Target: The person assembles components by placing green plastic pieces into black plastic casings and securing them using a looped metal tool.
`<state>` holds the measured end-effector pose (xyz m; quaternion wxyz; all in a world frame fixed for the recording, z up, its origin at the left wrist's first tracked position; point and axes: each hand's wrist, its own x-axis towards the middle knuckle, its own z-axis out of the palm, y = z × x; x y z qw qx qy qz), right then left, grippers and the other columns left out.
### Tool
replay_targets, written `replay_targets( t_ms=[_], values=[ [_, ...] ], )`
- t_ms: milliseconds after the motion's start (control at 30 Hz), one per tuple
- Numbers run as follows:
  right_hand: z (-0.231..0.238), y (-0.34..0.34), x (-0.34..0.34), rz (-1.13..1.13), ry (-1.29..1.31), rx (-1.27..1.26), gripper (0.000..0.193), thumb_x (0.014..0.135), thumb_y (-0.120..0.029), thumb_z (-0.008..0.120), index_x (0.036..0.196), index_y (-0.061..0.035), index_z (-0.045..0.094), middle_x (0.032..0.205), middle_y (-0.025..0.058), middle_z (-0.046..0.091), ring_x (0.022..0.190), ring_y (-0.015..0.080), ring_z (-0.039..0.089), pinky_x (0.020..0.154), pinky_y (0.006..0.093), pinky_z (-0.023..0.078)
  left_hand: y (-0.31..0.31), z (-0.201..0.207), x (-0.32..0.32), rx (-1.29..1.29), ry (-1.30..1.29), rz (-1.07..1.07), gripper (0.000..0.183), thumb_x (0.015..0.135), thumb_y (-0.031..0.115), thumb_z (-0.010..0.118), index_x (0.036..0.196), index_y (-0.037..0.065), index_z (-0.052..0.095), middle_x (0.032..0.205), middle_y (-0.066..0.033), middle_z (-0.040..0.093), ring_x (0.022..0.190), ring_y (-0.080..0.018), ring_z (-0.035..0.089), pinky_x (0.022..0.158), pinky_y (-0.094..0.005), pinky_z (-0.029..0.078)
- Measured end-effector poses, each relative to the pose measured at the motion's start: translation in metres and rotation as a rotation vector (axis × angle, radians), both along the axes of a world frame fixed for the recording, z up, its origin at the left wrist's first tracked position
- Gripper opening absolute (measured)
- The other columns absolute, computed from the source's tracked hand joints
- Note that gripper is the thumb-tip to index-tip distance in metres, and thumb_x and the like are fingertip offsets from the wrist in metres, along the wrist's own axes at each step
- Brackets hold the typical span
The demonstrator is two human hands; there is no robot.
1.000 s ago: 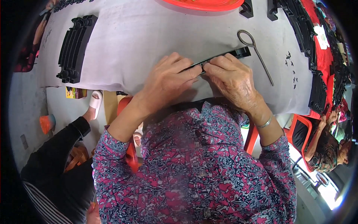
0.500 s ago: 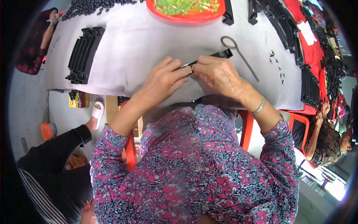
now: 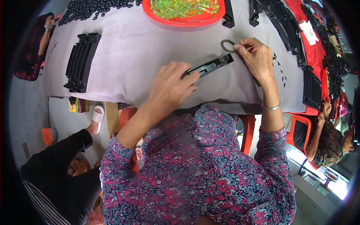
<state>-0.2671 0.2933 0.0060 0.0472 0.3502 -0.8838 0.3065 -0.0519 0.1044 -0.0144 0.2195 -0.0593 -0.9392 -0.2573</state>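
Observation:
My left hand (image 3: 173, 83) is closed around the near end of a long black plastic part (image 3: 210, 67), whose far end points up to the right over the cloth. A slot shows along its upper face. To the right, my right hand (image 3: 258, 58) pinches the shaft of a metal rod tool with a ring-shaped end (image 3: 227, 46). The ring sticks out left of my fingers, and part of the shaft is hidden under the hand. Several tiny black pieces (image 3: 282, 72) lie on the cloth just right of that hand.
A red tray (image 3: 183, 23) of clear yellow-green pieces stands at the back. Small black pieces (image 3: 88, 11) are heaped at the far left. Rows of black parts lie at left (image 3: 82, 62) and right (image 3: 312, 88). Other people sit at both sides.
My right hand has left the black part and moved right onto the metal rod tool. The left hand keeps the black part, now more exposed.

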Motion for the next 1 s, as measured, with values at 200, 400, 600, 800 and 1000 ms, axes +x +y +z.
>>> replay_targets(
  t_ms=[200, 400, 600, 800, 1000],
  values=[
    [-0.016, -0.003, -0.008, 0.013, -0.050, 0.187, 0.026, 0.084, -0.018, 0.079, 0.094, 0.0017, 0.065, 0.071, 0.0073, 0.065, 0.065, 0.0151, 0.058, 0.062, 0.0314, 0.048, 0.007, -0.005, -0.010, 0.024, -0.034, 0.011, 0.030, 0.075, 0.007, 0.075, 0.104, 0.008, 0.067, 0.104, -0.0097, 0.061, 0.087, -0.0303, 0.061, 0.072, -0.0414, 0.047],
    [-0.023, -0.005, -0.010, -0.043, -0.275, 0.120, 0.024, 0.081, -0.018, 0.079, 0.090, -0.0003, 0.065, 0.070, 0.0108, 0.065, 0.065, 0.0227, 0.063, 0.064, 0.0378, 0.049, 0.020, -0.006, -0.012, 0.015, -0.020, 0.102, 0.029, 0.077, 0.000, 0.069, 0.105, 0.006, 0.068, 0.101, -0.0086, 0.062, 0.084, -0.0297, 0.061, 0.070, -0.0411, 0.047],
    [-0.012, -0.009, -0.007, -0.037, -0.319, 0.152, 0.016, 0.082, -0.011, 0.074, 0.088, 0.0001, 0.065, 0.065, 0.0092, 0.061, 0.062, 0.0177, 0.059, 0.061, 0.0359, 0.048, 0.026, -0.007, -0.012, -0.032, -0.017, 0.142, 0.027, 0.083, 0.008, 0.057, 0.106, 0.004, 0.068, 0.099, -0.0081, 0.059, 0.087, -0.0256, 0.057, 0.071, -0.0384, 0.045],
    [-0.022, 0.011, -0.025, 0.090, -0.582, 0.014, 0.018, 0.084, -0.003, 0.068, 0.101, 0.0022, 0.066, 0.084, -0.0002, 0.063, 0.076, 0.0062, 0.054, 0.066, 0.0235, 0.045, 0.025, -0.012, -0.012, -0.049, 0.012, 0.144, 0.027, 0.083, 0.009, 0.057, 0.107, 0.005, 0.067, 0.100, -0.0072, 0.059, 0.088, -0.0249, 0.057, 0.072, -0.0380, 0.045],
    [-0.007, 0.029, -0.029, 0.111, -1.189, -0.440, 0.036, 0.086, -0.008, 0.063, 0.120, 0.0058, 0.062, 0.097, 0.0040, 0.061, 0.078, 0.0102, 0.054, 0.073, 0.0249, 0.047, 0.022, -0.014, -0.010, -0.051, 0.001, 0.126, 0.027, 0.083, 0.009, 0.057, 0.108, 0.005, 0.066, 0.101, -0.0067, 0.059, 0.088, -0.0249, 0.058, 0.073, -0.0382, 0.045]
  ],
)
